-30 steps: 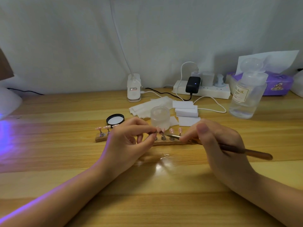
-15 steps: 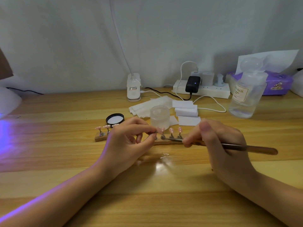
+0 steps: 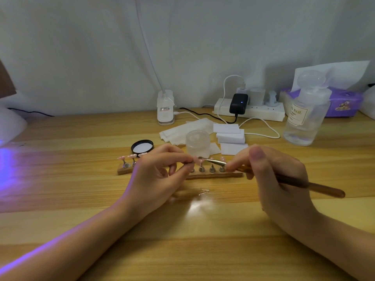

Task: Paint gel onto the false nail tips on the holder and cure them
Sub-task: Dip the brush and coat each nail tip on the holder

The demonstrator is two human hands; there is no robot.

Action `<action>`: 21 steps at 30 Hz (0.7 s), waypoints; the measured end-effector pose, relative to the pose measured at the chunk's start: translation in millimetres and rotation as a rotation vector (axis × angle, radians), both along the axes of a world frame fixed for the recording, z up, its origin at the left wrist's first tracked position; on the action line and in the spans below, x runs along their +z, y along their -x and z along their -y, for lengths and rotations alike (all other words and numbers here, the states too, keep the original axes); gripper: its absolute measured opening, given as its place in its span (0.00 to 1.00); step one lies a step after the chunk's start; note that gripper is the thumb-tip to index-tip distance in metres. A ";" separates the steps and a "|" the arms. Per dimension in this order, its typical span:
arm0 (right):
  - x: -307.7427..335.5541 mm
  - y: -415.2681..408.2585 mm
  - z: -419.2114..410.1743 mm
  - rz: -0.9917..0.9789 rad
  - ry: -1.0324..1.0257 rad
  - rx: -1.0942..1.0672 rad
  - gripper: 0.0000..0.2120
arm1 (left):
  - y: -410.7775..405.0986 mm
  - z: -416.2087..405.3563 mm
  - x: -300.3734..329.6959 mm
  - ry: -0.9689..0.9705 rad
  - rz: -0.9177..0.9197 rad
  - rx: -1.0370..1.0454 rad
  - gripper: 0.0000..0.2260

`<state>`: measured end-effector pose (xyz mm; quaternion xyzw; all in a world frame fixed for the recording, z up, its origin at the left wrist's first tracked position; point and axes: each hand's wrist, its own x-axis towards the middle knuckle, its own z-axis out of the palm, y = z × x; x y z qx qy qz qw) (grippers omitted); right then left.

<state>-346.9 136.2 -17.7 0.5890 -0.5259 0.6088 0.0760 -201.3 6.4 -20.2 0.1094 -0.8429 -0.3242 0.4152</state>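
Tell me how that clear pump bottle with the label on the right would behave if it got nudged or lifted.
The clear bottle stands tall on a narrow base with a bulky domed cap, so a nudge near the top would probably tip it. Liquid seems to fill only its lower part, so it is likely fairly light and steadier low down. Its smooth wall may be slippery.

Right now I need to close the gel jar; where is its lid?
The black lid lies upside down on the table, left of the jar, just behind the nail holder.

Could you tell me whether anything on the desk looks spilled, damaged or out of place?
Nothing stands out. The gel jar stands upright and open, its black lid lying beside it, and the wooden holder sits flat.
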 end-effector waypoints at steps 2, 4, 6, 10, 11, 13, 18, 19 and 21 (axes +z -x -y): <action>1.3 -2.1 2.3 -0.070 -0.028 0.005 0.16 | 0.4 -0.4 0.2 0.009 -0.006 -0.012 0.07; 0.7 -1.5 3.9 -0.082 -0.051 0.013 0.16 | 1.1 0.0 -0.5 0.001 -0.014 -0.019 0.07; -0.5 -0.6 3.3 -0.058 -0.045 0.013 0.17 | 1.6 0.6 -1.5 -0.001 -0.015 -0.019 0.07; -3.0 -0.9 -1.5 0.006 -0.033 0.018 0.19 | 2.2 1.7 -2.3 0.001 -0.024 -0.011 0.06; -2.8 -0.7 -1.6 0.011 -0.026 0.016 0.18 | 2.2 2.0 -2.3 0.002 -0.024 -0.012 0.06; -1.2 -1.2 -1.0 0.001 -0.014 0.009 0.17 | 2.0 2.4 -2.0 -0.005 -0.025 -0.018 0.07; -0.9 -3.2 1.3 -0.048 -0.067 0.025 0.19 | 1.0 2.5 -2.5 -0.005 -0.031 -0.022 0.08; -1.4 -3.1 0.9 -0.031 -0.072 0.030 0.19 | 1.3 2.5 -2.5 -0.013 -0.035 -0.018 0.07; -2.8 -2.4 -0.4 0.016 -0.080 0.040 0.20 | 2.0 2.7 -2.2 -0.001 -0.042 -0.008 0.07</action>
